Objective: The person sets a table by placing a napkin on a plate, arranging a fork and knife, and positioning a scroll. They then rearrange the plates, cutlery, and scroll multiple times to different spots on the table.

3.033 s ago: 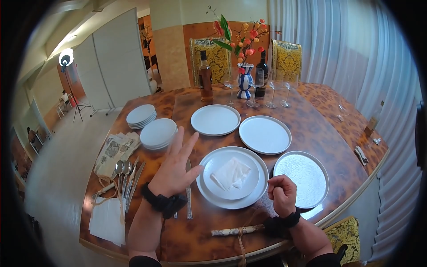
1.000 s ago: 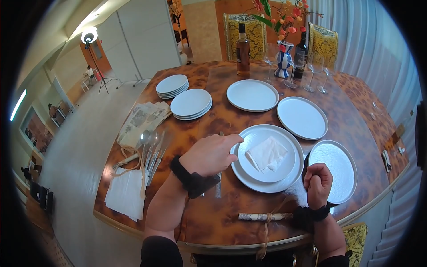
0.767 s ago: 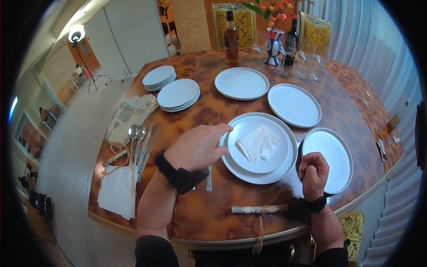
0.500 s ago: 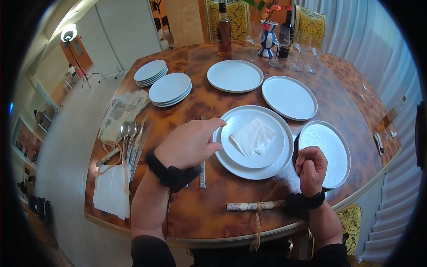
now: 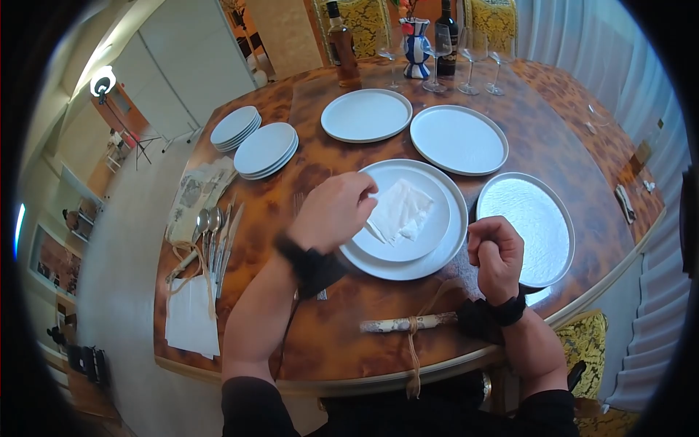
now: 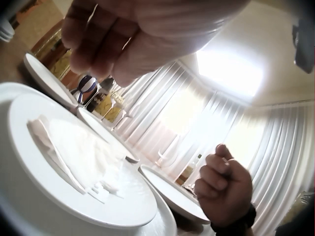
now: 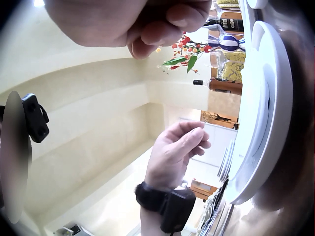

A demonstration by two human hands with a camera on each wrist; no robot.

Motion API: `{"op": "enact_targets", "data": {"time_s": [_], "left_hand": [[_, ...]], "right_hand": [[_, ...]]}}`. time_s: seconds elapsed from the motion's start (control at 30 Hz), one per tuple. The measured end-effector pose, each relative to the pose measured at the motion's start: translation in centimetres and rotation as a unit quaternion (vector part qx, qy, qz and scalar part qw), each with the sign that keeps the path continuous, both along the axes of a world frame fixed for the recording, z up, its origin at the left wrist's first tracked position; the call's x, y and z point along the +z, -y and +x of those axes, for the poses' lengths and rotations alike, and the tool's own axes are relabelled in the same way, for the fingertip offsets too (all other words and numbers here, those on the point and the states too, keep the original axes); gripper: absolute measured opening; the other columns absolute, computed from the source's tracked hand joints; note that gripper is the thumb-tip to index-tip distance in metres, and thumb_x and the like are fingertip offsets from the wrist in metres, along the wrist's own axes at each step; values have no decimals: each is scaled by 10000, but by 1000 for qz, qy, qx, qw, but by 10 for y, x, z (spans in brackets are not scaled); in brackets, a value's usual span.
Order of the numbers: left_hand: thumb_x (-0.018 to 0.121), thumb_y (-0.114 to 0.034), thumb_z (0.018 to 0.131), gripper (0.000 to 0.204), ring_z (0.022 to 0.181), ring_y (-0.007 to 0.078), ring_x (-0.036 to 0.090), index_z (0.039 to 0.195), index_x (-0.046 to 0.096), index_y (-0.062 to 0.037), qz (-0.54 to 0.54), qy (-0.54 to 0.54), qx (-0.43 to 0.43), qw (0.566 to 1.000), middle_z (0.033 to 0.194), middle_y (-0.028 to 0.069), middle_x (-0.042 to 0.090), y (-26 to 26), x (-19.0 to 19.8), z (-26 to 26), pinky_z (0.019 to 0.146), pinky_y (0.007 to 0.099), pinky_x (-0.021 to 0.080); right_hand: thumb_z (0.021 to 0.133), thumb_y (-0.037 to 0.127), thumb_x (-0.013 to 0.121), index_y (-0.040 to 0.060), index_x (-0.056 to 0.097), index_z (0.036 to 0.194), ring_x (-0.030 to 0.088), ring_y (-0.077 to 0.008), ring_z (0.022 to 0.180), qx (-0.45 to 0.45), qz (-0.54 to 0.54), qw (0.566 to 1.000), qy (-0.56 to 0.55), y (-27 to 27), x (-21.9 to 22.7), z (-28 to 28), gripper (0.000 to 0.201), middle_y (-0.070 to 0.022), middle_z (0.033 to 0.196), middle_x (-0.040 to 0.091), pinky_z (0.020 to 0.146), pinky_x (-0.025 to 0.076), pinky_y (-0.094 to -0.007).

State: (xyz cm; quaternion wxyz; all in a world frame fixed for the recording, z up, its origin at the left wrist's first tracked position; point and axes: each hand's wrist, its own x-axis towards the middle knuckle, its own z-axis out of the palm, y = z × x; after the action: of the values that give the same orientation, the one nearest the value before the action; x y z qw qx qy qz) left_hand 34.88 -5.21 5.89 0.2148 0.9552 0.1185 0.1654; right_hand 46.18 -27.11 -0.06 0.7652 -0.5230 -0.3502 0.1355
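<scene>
My left hand (image 5: pixel 331 211) hovers over the left edge of the place setting, its fingers loosely bent and holding nothing. On a large white plate (image 5: pixel 400 275) sits a smaller white plate (image 5: pixel 429 244), and a folded white napkin (image 5: pixel 400 207) lies on it. To the right of these plates my right hand (image 5: pixel 497 258) is raised in a fist, nothing visible in it; the left wrist view also shows this fist (image 6: pixel 224 189). A rolled patterned napkin (image 5: pixel 378 324) tied with twine lies near the table's front edge. Fork tines (image 5: pixel 298 202) show beside my left hand.
Three more large plates, one a white plate (image 5: pixel 366 115), surround the setting. Small plates (image 5: pixel 266 149) stand in stacks at back left. Spoons (image 5: pixel 213 222), knives and white napkins (image 5: pixel 193 317) lie at left. Stemmed glasses (image 5: pixel 472 51), bottles (image 5: pixel 342 47) and a vase (image 5: pixel 416 47) stand behind.
My left hand, spread and raised at first, has lowered and moved to the plate's left edge, its fingers now bent. My right hand stays in a fist. The head view has shifted.
</scene>
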Motion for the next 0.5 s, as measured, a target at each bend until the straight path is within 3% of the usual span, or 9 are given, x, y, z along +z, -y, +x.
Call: {"op": "enact_targets", "data": {"time_s": [0.13,0.17,0.27,0.4,0.5], "left_hand": [[624,-174,708,227,814,325,599,835,617,14,75,-58,37,995,848,185,619,-4,-15,39,709,397,474],[644,-234,706,278,841,309,590,857,609,-4,70,-146,50,986,886,174,615,-5,-12,46,745,399,452],[654,-199,587,239,739,336,616,696,626,12,102,-163,74,979,723,188,620,-6,-25,55,669,403,496],[689,-167,595,272,814,314,619,780,633,25,90,-199,54,974,835,186,632,-7,-37,62,696,376,504],[731,-176,613,309,869,300,617,833,650,26,83,-251,58,963,900,186,634,-2,-23,62,733,364,494]], "right_hand": [[732,-96,322,-6,559,886,426,-39,557,-7,-15,1000,20,4,1,1,297,-11,673,514,505,357,-163],[732,-92,324,-7,558,884,426,-40,560,-5,-16,1000,26,4,0,1,292,-9,673,514,507,358,-163],[726,-83,326,-9,550,883,426,-43,552,-12,-28,999,17,4,-2,2,284,-5,667,500,502,353,-157],[727,-92,309,-13,543,880,407,-43,529,15,1,1000,21,5,0,-2,290,-9,671,492,483,339,-162],[725,-96,306,-11,537,874,397,-46,518,18,4,999,39,5,-1,-4,288,-12,669,488,476,333,-165]]}}
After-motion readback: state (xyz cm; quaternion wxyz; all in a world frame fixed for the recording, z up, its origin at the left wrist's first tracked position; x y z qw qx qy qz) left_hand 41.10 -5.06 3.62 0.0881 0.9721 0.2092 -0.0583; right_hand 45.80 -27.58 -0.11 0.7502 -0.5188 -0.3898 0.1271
